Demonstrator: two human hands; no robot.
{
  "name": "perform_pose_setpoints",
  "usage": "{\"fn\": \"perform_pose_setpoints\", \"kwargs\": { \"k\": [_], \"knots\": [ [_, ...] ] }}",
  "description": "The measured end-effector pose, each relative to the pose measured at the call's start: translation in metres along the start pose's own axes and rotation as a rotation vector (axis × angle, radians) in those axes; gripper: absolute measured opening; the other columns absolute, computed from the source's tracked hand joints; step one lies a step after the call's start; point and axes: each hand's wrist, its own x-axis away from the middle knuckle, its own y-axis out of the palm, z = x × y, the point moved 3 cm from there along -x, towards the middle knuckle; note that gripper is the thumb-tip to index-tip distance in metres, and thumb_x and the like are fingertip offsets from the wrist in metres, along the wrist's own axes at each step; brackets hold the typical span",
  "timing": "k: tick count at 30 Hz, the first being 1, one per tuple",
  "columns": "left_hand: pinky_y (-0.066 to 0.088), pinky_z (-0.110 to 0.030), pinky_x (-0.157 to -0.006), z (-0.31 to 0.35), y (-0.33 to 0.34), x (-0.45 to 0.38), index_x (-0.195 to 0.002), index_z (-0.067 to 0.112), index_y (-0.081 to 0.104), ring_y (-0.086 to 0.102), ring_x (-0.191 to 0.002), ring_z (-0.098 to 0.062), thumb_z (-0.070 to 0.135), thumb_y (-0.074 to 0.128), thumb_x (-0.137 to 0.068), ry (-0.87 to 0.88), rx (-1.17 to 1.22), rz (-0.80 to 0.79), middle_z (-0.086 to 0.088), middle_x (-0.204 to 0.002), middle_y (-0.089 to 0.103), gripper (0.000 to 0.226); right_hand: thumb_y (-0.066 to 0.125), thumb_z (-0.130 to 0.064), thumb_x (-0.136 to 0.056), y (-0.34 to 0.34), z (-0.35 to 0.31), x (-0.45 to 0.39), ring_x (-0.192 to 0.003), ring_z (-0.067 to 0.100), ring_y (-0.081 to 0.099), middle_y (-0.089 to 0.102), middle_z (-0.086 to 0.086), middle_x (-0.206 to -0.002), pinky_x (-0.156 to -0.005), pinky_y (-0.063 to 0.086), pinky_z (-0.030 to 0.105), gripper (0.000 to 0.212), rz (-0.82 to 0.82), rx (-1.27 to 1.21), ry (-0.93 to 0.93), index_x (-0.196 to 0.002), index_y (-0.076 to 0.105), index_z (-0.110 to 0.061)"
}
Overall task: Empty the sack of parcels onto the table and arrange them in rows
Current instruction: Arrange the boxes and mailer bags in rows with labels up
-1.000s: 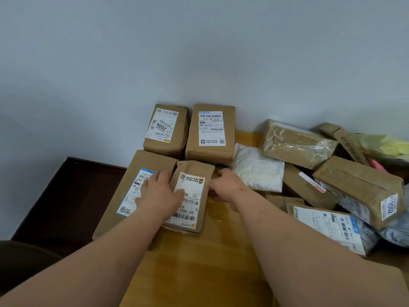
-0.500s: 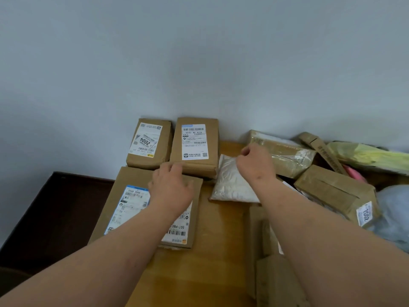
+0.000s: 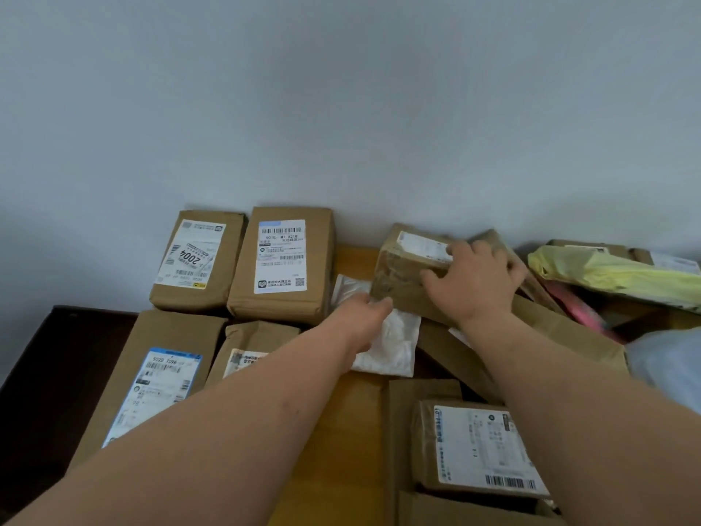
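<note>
Spreading across most of the view, the wooden table [image 3: 352,411] stands against a pale wall and carries every parcel in sight; no sack shows, so the emptying looks done and the arranging is the step in hand.

Biggest of the sorted lot is the long brown parcel with a blue-edged label [image 3: 151,377] at the near left, and just beside it lies a smaller brown parcel [image 3: 258,339], partly hidden by the left forearm. Behind them, against the wall, the parcel marked 2004 [image 3: 197,260] and the parcel with the tall white label [image 3: 282,265] sit side by side, labels up. That makes two rows begun from the left corner, probably so that new pieces can be added rightward.

To the right the heap is unsorted: a labelled carton [image 3: 480,447] at the near right on flat cardboard, a yellow plastic bag [image 3: 614,275] at the far right, with something pink below it.

Between rows and heap, the tape-wrapped brown parcel [image 3: 402,271] is the piece being handled. The right hand [image 3: 474,282] lies over its right end, fingers spread and bent onto its top and side, gripping it. The left hand [image 3: 360,320] reaches under its near left corner, fingers extended and close together, steadying or lifting, I judge. Beneath it lies a white padded mailer [image 3: 390,343], flat on the wood, likely next for a slot.
</note>
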Motion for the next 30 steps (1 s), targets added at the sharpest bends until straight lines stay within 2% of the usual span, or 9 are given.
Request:
{"fn": "perform_pose_setpoints", "kwargs": {
  "k": [3, 7, 9, 12, 16, 21, 24, 27, 30],
  "knots": [
    [0.041, -0.047, -0.109, 0.003, 0.008, -0.012, -0.143, 0.033, 0.043, 0.048, -0.126, -0.027, 0.047, 0.048, -0.099, 0.009, 0.021, 0.021, -0.001, -0.14, 0.05, 0.046, 0.042, -0.062, -0.085, -0.007, 0.001, -0.005, -0.11, 0.023, 0.057, 0.064, 0.002, -0.114, -0.102, 0.028, 0.046, 0.055, 0.07, -0.008, -0.106, -0.116, 0.064, -0.022],
    [0.038, -0.039, -0.109, 0.003, 0.01, -0.023, -0.145, 0.036, 0.042, 0.046, -0.129, -0.027, 0.042, 0.052, -0.099, 0.037, 0.07, 0.038, 0.004, -0.138, 0.049, 0.047, 0.041, -0.065, -0.085, -0.008, 0.004, -0.021, -0.114, 0.026, 0.053, 0.06, 0.004, -0.118, -0.104, 0.026, 0.048, 0.057, -0.109, 0.031, -0.15, -0.116, 0.066, -0.025],
    [0.035, -0.038, -0.111, -0.002, 0.007, -0.03, -0.152, 0.037, 0.029, 0.038, -0.137, -0.029, 0.039, 0.056, -0.096, 0.056, -0.14, 0.061, 0.0, -0.148, 0.041, 0.061, 0.044, -0.068, -0.081, -0.006, 0.005, -0.027, -0.123, 0.032, 0.044, 0.054, 0.006, -0.125, -0.107, 0.023, 0.051, 0.053, -0.204, 0.018, -0.135, -0.114, 0.064, -0.03],
    [0.017, -0.049, -0.121, -0.014, 0.008, -0.033, -0.156, 0.036, 0.005, 0.008, -0.15, -0.035, 0.052, 0.059, -0.089, 0.01, -0.622, 0.067, -0.003, -0.165, 0.007, 0.088, 0.049, -0.073, -0.075, 0.0, 0.003, -0.032, -0.129, 0.033, 0.039, 0.049, 0.005, -0.132, -0.106, 0.025, 0.052, 0.059, -0.309, -0.012, -0.154, -0.115, 0.053, -0.03],
    [0.012, -0.054, -0.121, -0.031, 0.019, -0.033, -0.156, 0.034, -0.005, -0.006, -0.151, -0.033, 0.068, 0.067, -0.074, 0.035, -0.757, 0.005, 0.0, -0.165, -0.008, 0.115, 0.058, -0.074, -0.067, 0.005, 0.001, -0.032, -0.127, 0.031, 0.043, 0.047, 0.005, -0.137, -0.106, 0.029, 0.05, 0.077, -0.447, -0.041, -0.16, -0.128, 0.038, -0.031],
    [0.02, -0.061, -0.115, -0.041, 0.027, -0.025, -0.154, 0.033, -0.01, -0.011, -0.149, -0.033, 0.061, 0.077, -0.066, 0.071, -0.894, 0.016, 0.001, -0.163, -0.014, 0.127, 0.063, -0.074, -0.066, 0.008, 0.005, -0.034, -0.145, 0.034, 0.016, 0.029, 0.007, -0.157, -0.112, 0.017, 0.052, 0.106, -0.609, 0.01, -0.096, -0.152, 0.009, -0.043],
    [0.026, -0.06, -0.114, -0.039, 0.029, -0.022, -0.153, 0.033, -0.001, 0.0, -0.149, -0.035, 0.043, 0.077, -0.07, 0.12, -0.858, 0.048, -0.002, -0.163, -0.002, 0.114, 0.065, -0.072, -0.066, 0.01, 0.005, -0.036, -0.142, 0.035, 0.02, 0.037, 0.01, -0.151, -0.11, 0.017, 0.053, 0.105, -0.644, 0.028, -0.092, -0.151, 0.01, -0.044],
    [0.036, -0.051, -0.111, -0.035, 0.023, -0.022, -0.152, 0.025, 0.015, 0.028, -0.142, -0.034, 0.03, 0.067, -0.076, 0.18, -0.8, 0.089, -0.007, -0.158, 0.022, 0.092, 0.07, -0.07, -0.062, 0.01, 0.002, -0.038, -0.141, 0.038, 0.025, 0.03, 0.013, -0.153, -0.112, 0.02, 0.054, 0.109, -0.639, 0.014, -0.084, -0.151, 0.013, -0.043],
    [0.048, -0.046, -0.1, -0.022, 0.008, -0.016, -0.145, 0.025, 0.035, 0.053, -0.122, -0.031, 0.029, 0.054, -0.081, 0.215, -0.635, 0.157, -0.008, -0.14, 0.052, 0.067, 0.076, -0.058, -0.065, -0.003, -0.001, -0.041, -0.133, 0.042, 0.034, 0.029, 0.014, -0.147, -0.108, 0.034, 0.054, 0.106, -0.658, -0.25, 0.028, -0.151, 0.016, -0.038]
  ]
}}
